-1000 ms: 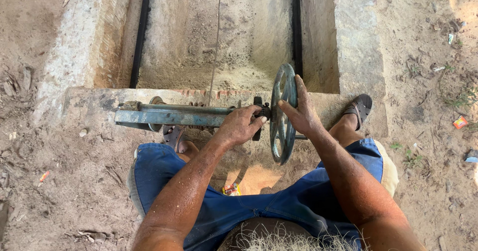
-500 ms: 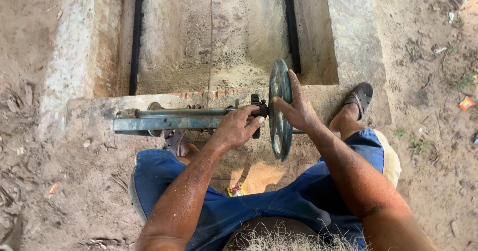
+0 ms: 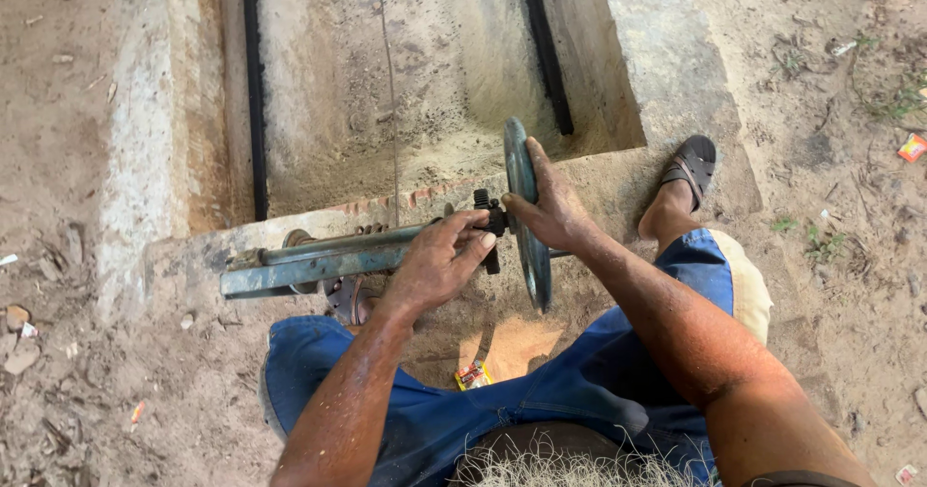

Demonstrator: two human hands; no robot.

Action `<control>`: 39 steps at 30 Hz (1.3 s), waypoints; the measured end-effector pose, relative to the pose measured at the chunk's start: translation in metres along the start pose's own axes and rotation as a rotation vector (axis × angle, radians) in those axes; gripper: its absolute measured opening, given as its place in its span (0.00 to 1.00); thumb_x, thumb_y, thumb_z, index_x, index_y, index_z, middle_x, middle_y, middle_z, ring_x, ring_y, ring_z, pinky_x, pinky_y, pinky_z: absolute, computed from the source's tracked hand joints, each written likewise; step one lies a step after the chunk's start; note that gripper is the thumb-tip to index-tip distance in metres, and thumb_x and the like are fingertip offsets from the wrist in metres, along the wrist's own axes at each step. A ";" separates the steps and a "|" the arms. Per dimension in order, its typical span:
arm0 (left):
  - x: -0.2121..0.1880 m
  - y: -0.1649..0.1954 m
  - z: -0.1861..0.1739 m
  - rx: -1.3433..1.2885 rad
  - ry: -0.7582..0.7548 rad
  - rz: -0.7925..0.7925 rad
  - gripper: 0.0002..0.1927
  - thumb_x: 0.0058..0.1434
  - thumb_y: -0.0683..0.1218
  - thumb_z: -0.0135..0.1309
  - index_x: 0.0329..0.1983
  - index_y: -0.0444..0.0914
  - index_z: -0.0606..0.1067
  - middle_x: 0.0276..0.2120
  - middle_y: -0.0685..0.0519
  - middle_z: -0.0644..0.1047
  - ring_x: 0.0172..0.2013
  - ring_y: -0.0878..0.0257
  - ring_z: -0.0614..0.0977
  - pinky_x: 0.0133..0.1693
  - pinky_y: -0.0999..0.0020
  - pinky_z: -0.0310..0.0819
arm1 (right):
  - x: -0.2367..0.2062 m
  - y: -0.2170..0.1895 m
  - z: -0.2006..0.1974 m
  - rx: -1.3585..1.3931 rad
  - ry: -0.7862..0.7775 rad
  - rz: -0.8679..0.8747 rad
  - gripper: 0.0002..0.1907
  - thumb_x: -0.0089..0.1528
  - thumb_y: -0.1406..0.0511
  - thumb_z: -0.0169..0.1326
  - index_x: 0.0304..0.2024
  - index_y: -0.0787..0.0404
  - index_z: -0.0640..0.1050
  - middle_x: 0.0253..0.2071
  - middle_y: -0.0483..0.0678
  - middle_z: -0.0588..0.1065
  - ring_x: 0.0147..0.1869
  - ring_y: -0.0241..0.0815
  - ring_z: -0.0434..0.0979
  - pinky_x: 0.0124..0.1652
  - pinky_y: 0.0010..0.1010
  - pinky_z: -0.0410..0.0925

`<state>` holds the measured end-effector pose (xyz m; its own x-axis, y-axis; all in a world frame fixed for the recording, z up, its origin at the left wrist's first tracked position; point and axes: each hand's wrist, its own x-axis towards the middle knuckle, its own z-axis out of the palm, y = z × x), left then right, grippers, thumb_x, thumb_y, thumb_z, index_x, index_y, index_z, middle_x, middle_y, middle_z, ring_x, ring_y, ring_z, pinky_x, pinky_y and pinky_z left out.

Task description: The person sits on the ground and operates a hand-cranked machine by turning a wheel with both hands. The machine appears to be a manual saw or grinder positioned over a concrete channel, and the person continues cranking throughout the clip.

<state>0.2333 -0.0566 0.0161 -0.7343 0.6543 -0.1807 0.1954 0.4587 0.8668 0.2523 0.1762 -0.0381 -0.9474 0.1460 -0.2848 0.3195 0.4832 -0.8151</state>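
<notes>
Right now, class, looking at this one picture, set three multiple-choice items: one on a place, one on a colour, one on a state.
1. Where does the right hand rest?
A on the metal wheel
B on the sandal
C on the ground

2. What colour are the shorts?
A red
B blue
C white

3. How does the left hand stand?
A flat and open, clear of everything
B fingers curled by the bolt at the bar end
C out of view

Key: 1 A, its fingers lie on the rim; 2 B, blue cloth covers both legs; 3 B, the fingers bend round beside the hub.
</notes>
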 end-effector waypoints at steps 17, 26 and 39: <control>0.022 -0.038 -0.003 0.289 -0.185 -0.163 0.34 0.68 0.65 0.45 0.69 0.42 0.67 0.53 0.45 0.80 0.53 0.52 0.82 0.60 0.49 0.72 | -0.004 -0.004 -0.004 -0.018 0.004 -0.081 0.52 0.64 0.57 0.54 0.78 0.61 0.38 0.62 0.72 0.70 0.54 0.62 0.81 0.54 0.49 0.73; 0.030 -0.038 0.001 0.251 -0.208 -0.114 0.29 0.69 0.61 0.47 0.67 0.42 0.69 0.51 0.48 0.80 0.43 0.54 0.84 0.51 0.52 0.77 | 0.001 0.009 -0.003 -0.052 0.078 -0.194 0.51 0.63 0.58 0.57 0.77 0.62 0.42 0.62 0.71 0.71 0.57 0.61 0.79 0.54 0.49 0.73; 0.033 -0.059 0.019 0.355 -0.126 0.031 0.28 0.69 0.62 0.49 0.61 0.37 0.72 0.45 0.44 0.77 0.44 0.52 0.81 0.48 0.48 0.77 | 0.008 0.024 0.003 0.011 0.080 -0.295 0.50 0.67 0.58 0.56 0.78 0.68 0.41 0.62 0.69 0.69 0.60 0.56 0.77 0.55 0.46 0.71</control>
<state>0.2102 -0.0505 -0.0500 -0.6428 0.7301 -0.2319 0.4461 0.6029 0.6614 0.2528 0.1867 -0.0613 -0.9976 0.0687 0.0059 0.0297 0.5058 -0.8622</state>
